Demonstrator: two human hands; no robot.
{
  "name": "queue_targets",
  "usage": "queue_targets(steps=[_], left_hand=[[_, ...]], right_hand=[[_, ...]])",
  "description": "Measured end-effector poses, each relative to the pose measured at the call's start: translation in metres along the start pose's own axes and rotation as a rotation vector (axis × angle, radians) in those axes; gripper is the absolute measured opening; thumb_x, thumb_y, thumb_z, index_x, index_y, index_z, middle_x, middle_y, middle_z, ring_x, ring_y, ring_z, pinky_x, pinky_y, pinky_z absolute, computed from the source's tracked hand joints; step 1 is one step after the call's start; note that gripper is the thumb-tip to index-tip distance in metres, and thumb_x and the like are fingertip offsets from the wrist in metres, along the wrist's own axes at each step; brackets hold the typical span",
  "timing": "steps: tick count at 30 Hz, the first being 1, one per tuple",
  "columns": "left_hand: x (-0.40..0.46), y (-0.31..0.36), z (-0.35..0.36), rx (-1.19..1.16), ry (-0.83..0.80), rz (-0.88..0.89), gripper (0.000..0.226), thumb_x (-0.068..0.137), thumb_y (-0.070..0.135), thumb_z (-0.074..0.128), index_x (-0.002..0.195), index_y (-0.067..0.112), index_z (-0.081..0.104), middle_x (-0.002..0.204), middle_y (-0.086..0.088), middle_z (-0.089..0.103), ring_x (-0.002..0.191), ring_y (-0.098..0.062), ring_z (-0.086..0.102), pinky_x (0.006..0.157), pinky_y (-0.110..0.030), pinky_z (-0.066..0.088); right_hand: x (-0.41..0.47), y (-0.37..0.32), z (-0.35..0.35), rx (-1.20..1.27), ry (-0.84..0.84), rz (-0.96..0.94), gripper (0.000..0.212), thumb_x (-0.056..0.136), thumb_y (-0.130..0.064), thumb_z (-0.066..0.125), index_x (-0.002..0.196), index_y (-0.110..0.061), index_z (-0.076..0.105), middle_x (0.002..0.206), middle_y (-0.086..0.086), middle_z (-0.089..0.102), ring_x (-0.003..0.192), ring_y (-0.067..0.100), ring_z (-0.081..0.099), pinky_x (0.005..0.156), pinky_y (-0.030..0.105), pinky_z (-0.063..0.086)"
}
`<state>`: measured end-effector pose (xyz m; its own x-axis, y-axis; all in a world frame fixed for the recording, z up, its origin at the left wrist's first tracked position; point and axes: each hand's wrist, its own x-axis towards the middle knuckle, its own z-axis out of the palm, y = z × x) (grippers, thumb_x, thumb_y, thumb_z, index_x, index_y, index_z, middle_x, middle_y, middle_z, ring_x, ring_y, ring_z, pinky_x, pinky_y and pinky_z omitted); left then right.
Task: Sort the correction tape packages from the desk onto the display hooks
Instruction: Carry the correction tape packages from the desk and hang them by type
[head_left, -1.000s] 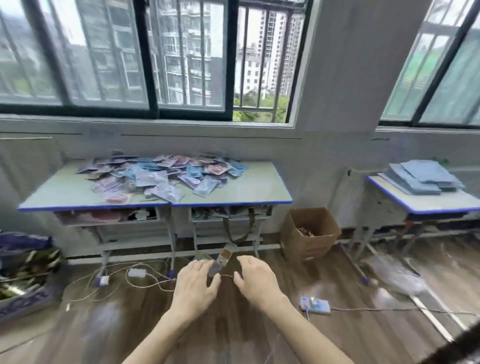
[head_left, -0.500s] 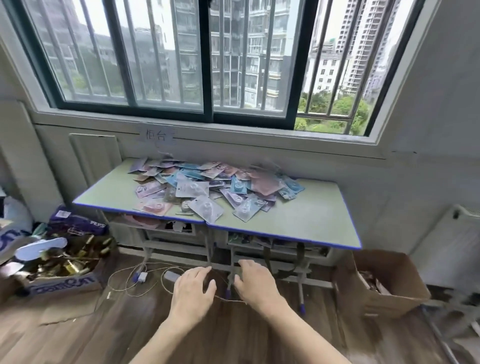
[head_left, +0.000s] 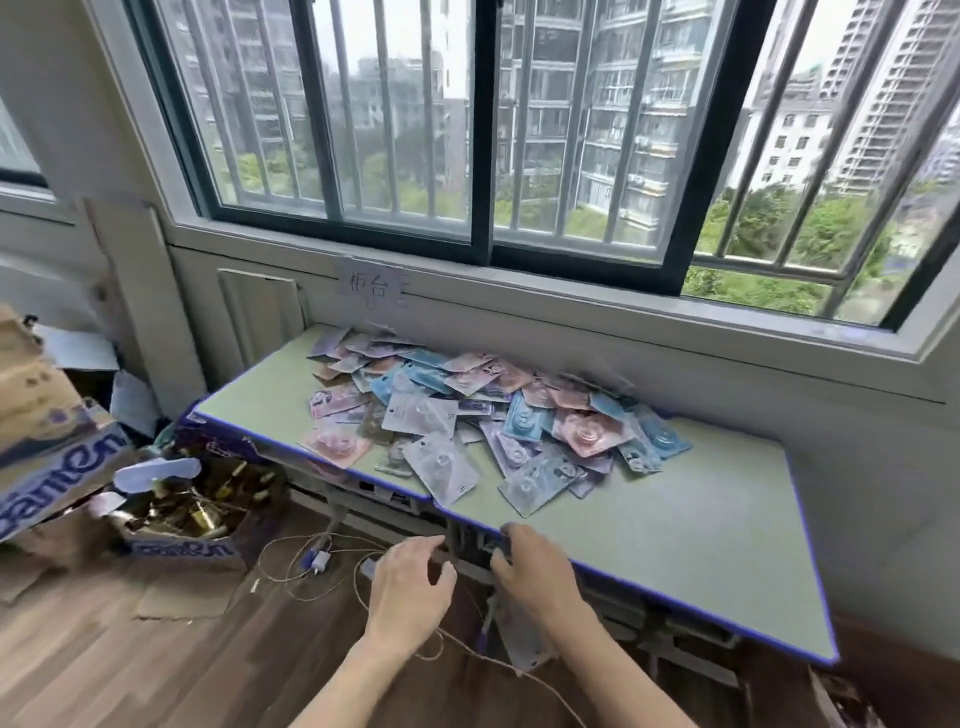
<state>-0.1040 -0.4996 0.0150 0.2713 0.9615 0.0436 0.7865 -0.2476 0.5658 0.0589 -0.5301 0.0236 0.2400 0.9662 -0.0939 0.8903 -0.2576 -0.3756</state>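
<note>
A: Progress check. From left: cardboard boxes (head_left: 57, 457) on the floor, one holding small brassy metal parts. No display hooks in view.

B: Hands?

A: Left hand (head_left: 410, 587) hangs near the desk's front edge, fingers loosely curled, holding nothing that I can make out. Right hand (head_left: 535, 571) is beside it at the edge, fingers curled; whether they pinch something, cannot tell.

B: Stock?

A: Correction tape packages (head_left: 483, 421) lie heaped on the desk (head_left: 701, 519): flat glossy blister cards in pink, blue and lilac. Judged barely started; the pile is still large.
</note>
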Motion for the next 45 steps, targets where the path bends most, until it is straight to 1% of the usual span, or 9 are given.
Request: queue_targets(steps=[8, 16, 22, 27, 32, 35, 37, 40, 45], left_hand=[[0.075, -0.013, -0.002, 0.029, 0.015, -0.058, 0.045, 0.094, 0.033, 0.055, 0.137, 0.022, 0.054, 0.137, 0.004, 0.056, 0.131, -0.016, 0.046, 0.109, -0.028, 0.029], [0.21, -0.038, -0.003, -0.056, -0.038, -0.024, 0.04, 0.089, 0.029, 0.06, 0.127, 0.017, 0.063, 0.129, -0.004, 0.064, 0.121, -0.025, 0.056, 0.102, -0.034, 0.038], [0.316, -0.058, -0.021, -0.027, -0.146, 0.045, 0.063, 0.076, 0.043, 0.038, 0.13, 0.017, 0.06, 0.132, -0.004, 0.06, 0.124, -0.024, 0.051, 0.103, -0.028, 0.032], [0.381, -0.076, -0.021, -0.037, -0.204, 0.069, 0.044, 0.094, 0.031, 0.056, 0.137, 0.019, 0.054, 0.139, -0.001, 0.054, 0.131, -0.019, 0.046, 0.109, -0.029, 0.028], [0.426, -0.084, -0.019, -0.005, -0.258, 0.093, 0.051, 0.091, 0.038, 0.049, 0.14, 0.023, 0.049, 0.144, 0.003, 0.05, 0.134, -0.015, 0.042, 0.111, -0.028, 0.026], [0.45, -0.085, -0.013, 0.016, -0.278, 0.108, 0.048, 0.095, 0.034, 0.052, 0.141, 0.023, 0.048, 0.143, 0.005, 0.05, 0.133, -0.014, 0.042, 0.109, -0.027, 0.027], [0.464, -0.084, -0.009, 0.014, -0.281, 0.108, 0.047, 0.096, 0.033, 0.052, 0.142, 0.022, 0.046, 0.144, 0.004, 0.048, 0.134, -0.015, 0.041, 0.11, -0.027, 0.025], [0.484, -0.082, -0.003, 0.001, -0.286, 0.082, 0.048, 0.097, 0.033, 0.051, 0.144, 0.022, 0.045, 0.146, 0.005, 0.046, 0.137, -0.014, 0.038, 0.113, -0.029, 0.025], [0.513, -0.08, 0.004, 0.024, -0.27, 0.043, 0.047, 0.097, 0.032, 0.051, 0.143, 0.022, 0.046, 0.146, 0.004, 0.046, 0.138, -0.015, 0.037, 0.113, -0.029, 0.024]], right_hand=[[0.079, -0.007, -0.002, -0.014, -0.027, -0.044, 0.041, 0.098, -0.032, 0.04, 0.133, -0.013, 0.047, 0.134, 0.007, 0.053, 0.121, 0.029, 0.052, 0.095, 0.037, 0.042], [0.201, -0.021, 0.008, -0.023, -0.038, 0.031, 0.039, 0.097, -0.03, 0.042, 0.128, -0.01, 0.049, 0.132, 0.009, 0.054, 0.123, 0.028, 0.049, 0.097, 0.036, 0.04], [0.303, -0.049, 0.006, 0.02, -0.028, 0.136, 0.03, 0.095, -0.029, 0.043, 0.116, -0.008, 0.05, 0.124, 0.014, 0.057, 0.113, 0.032, 0.054, 0.084, 0.037, 0.042], [0.369, -0.058, 0.004, 0.068, 0.022, 0.204, 0.017, 0.092, -0.021, 0.045, 0.1, -0.008, 0.052, 0.111, 0.015, 0.062, 0.103, 0.033, 0.059, 0.074, 0.036, 0.043], [0.424, -0.055, 0.002, 0.076, 0.037, 0.269, 0.025, 0.093, -0.02, 0.043, 0.108, -0.003, 0.054, 0.114, 0.018, 0.061, 0.104, 0.034, 0.058, 0.074, 0.035, 0.041], [0.453, -0.047, 0.003, 0.102, 0.042, 0.306, 0.021, 0.093, -0.019, 0.043, 0.103, -0.003, 0.053, 0.112, 0.02, 0.061, 0.103, 0.035, 0.057, 0.071, 0.035, 0.036], [0.471, -0.042, 0.002, 0.157, 0.055, 0.336, 0.017, 0.094, -0.018, 0.044, 0.1, -0.003, 0.051, 0.112, 0.021, 0.058, 0.103, 0.035, 0.056, 0.07, 0.034, 0.033], [0.502, -0.029, 0.006, 0.326, 0.072, 0.417, 0.027, 0.096, -0.018, 0.047, 0.111, 0.004, 0.049, 0.112, 0.023, 0.057, 0.103, 0.035, 0.055, 0.07, 0.032, 0.032], [0.551, -0.01, 0.017, 0.5, 0.058, 0.635, 0.044, 0.095, -0.022, 0.05, 0.122, 0.011, 0.046, 0.119, 0.029, 0.059, 0.111, 0.039, 0.056, 0.086, 0.037, 0.045]])
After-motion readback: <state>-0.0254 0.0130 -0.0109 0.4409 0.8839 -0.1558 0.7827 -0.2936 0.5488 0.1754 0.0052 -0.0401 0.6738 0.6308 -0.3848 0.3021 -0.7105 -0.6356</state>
